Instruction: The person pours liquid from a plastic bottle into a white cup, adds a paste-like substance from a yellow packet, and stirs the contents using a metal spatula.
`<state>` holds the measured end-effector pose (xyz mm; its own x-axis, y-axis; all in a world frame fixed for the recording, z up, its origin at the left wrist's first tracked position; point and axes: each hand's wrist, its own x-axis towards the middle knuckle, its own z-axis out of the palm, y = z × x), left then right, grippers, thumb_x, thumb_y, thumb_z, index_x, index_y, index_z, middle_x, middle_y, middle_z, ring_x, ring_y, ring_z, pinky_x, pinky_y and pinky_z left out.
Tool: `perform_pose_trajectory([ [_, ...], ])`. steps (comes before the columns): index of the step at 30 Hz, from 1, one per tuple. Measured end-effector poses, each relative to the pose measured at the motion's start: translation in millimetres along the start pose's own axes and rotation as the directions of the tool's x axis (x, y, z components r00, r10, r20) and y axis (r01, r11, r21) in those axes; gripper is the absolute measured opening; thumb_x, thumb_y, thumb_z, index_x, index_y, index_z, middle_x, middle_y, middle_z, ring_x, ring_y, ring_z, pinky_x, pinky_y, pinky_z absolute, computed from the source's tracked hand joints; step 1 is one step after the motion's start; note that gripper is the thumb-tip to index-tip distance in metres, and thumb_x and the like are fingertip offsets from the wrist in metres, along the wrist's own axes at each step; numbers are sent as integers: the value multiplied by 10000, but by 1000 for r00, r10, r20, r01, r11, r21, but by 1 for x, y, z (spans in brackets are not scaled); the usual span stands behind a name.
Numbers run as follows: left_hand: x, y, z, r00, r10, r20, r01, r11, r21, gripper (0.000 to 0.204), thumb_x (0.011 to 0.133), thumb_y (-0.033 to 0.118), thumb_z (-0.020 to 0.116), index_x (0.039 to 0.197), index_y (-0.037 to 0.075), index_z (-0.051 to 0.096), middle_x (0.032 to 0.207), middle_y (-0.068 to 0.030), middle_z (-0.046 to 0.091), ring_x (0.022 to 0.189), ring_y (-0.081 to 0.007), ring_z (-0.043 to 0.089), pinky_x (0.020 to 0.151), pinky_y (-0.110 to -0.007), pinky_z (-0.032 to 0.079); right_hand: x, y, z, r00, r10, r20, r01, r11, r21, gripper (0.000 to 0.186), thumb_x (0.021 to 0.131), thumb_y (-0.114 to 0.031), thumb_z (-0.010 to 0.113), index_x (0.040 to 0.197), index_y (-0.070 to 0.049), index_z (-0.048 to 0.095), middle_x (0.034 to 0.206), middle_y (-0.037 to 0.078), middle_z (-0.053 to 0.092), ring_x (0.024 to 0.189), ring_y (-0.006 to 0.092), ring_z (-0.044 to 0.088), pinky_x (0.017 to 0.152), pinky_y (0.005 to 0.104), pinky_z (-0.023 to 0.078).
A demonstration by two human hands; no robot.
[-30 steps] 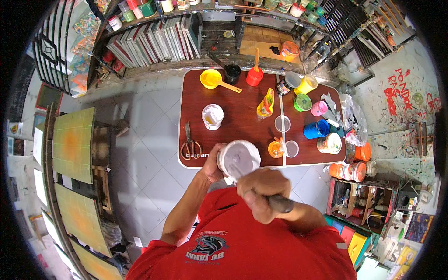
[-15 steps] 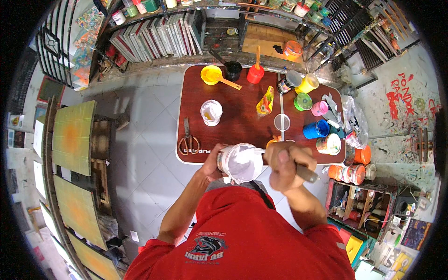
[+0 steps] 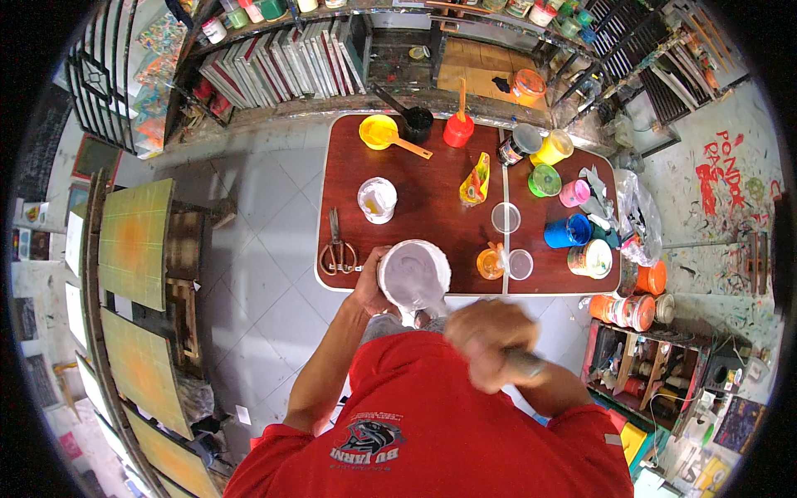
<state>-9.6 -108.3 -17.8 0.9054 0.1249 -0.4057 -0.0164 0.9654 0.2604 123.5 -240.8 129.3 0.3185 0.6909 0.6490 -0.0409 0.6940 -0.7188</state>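
My left hand point(image 3: 373, 280) is closed round the left side of a white tub point(image 3: 449, 280), held in front of me by the table's near edge. Pale lilac-grey paint point(image 3: 408, 272) fills the tub's inside. Blurred by motion, my right hand point(image 3: 491, 339) is wrapped round a stirring tool with a thick greyish handle point(image 3: 525, 363). Its light-coloured far end reaches the paint at the tub's near right rim; the tool's exact kind is unclear. Beyond the tub stands a smaller white tub point(image 3: 378, 200) with whitish residue. Scissors point(image 3: 336, 245) lie to the left.
The brown table point(image 3: 432, 224) bears a yellow paint pot point(image 3: 378, 131), a red pot point(image 3: 457, 131), a blue pot point(image 3: 569, 230), an orange jar point(image 3: 490, 263) and clear lids point(image 3: 520, 264). Printed panels point(image 3: 137, 241) line a rack at left. Frames point(image 3: 290, 66) fill a back shelf.
My right hand has swung down and left, toward my body, with the tool. The tub's opening has shifted up and left. The orange jar and a clear lid are now uncovered.
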Motion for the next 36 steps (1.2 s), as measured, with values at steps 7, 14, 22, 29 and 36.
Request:
perform_pose_trajectory([
  [7,10,-10,10,987,70,-143,-64,997,47,613,925,523,375,1265,73,617,1257,-116,652,1122,-282,639,970,-460,518,24,-19,20,990,122,71,-120,992,-29,407,932,-111,506,572,-91,316,479,34,349,369,172,313,406,332,325],
  [14,18,-12,-15,974,-9,-228,69,963,260,639,928,558,367,1271,82,621,1265,-121,644,1109,-285,645,929,-505,529,33,-10,1,991,106,-80,-125,946,-300,274,860,-54,581,617,-65,457,534,61,506,420,207,460,440,345,412],
  [22,21,-16,-28,975,-23,-222,78,966,246,667,928,584,355,1249,63,620,1181,-148,673,986,-292,682,780,-451,586,21,-5,-8,989,123,-84,-146,916,-374,157,805,-66,645,662,-50,584,611,79,613,513,216,594,464,341,440],
  [29,15,-2,-1,987,36,-158,-13,990,141,591,931,523,384,1191,66,653,1133,-114,695,1003,-259,683,877,-454,563,27,0,-28,989,100,-113,-132,936,-326,221,770,14,606,588,-49,499,549,64,549,432,218,523,399,324,403],
  [36,20,12,-29,998,26,56,-30,998,61,640,955,550,363,1309,63,579,1251,-134,647,1136,-291,635,988,-454,517,13,3,-22,999,-2,32,8,982,-191,274,798,4,556,574,-86,427,524,42,501,403,208,486,394,319,371],
])
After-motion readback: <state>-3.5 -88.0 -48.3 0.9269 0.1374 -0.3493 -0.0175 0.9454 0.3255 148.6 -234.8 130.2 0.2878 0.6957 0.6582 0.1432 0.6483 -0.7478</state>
